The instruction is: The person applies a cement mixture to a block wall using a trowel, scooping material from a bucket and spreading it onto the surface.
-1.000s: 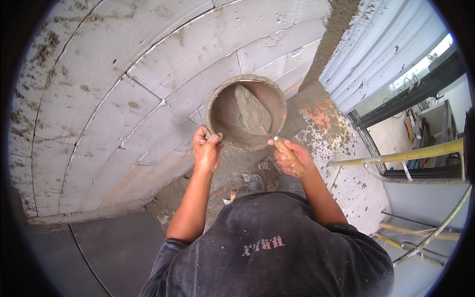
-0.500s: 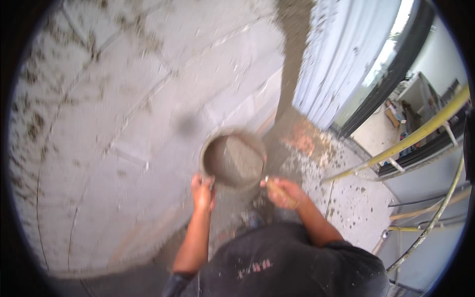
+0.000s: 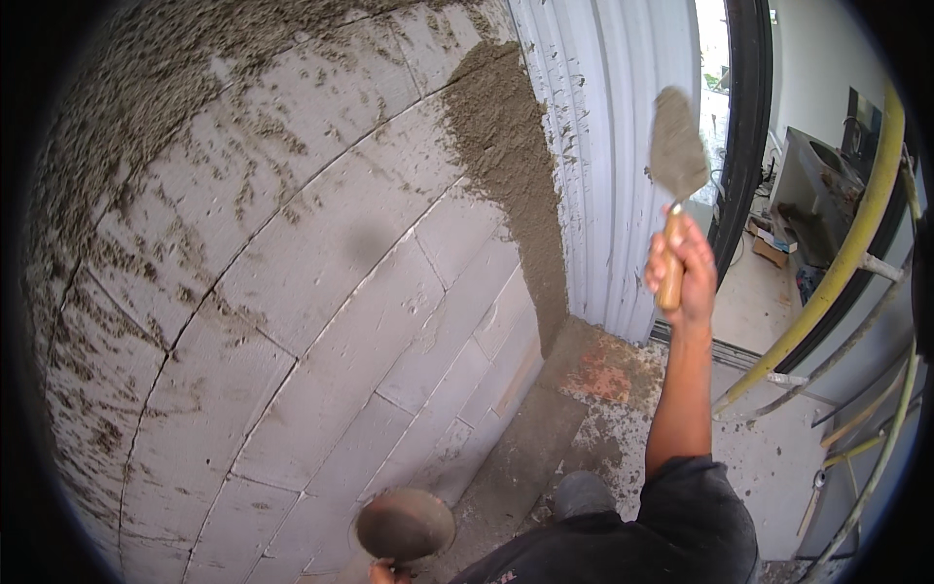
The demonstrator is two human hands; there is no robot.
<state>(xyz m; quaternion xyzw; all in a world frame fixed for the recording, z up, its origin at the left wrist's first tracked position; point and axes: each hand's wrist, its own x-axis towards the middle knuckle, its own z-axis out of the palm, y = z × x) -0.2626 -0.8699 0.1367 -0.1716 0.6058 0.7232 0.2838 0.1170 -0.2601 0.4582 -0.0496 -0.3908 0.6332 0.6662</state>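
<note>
My right hand (image 3: 683, 268) is raised high and grips the wooden handle of a trowel (image 3: 674, 161). Its blade points up and carries grey mortar. The blade is to the right of a wet mortar strip (image 3: 506, 156) on the grey block wall (image 3: 292, 292). My left hand (image 3: 387, 572) is barely visible at the bottom edge, holding a round pan (image 3: 405, 526) of mortar low near the wall's foot.
A white corrugated panel (image 3: 608, 146) and a black door frame (image 3: 744, 136) stand right of the wall. Yellow scaffold tubes (image 3: 837, 273) run along the right. The floor (image 3: 603, 409) below is spattered with mortar. My shoe (image 3: 582, 492) shows beside the pan.
My right hand has lifted the loaded trowel from the pan to head height. The view has swung upward, and the pan with my left hand has dropped to the bottom edge.
</note>
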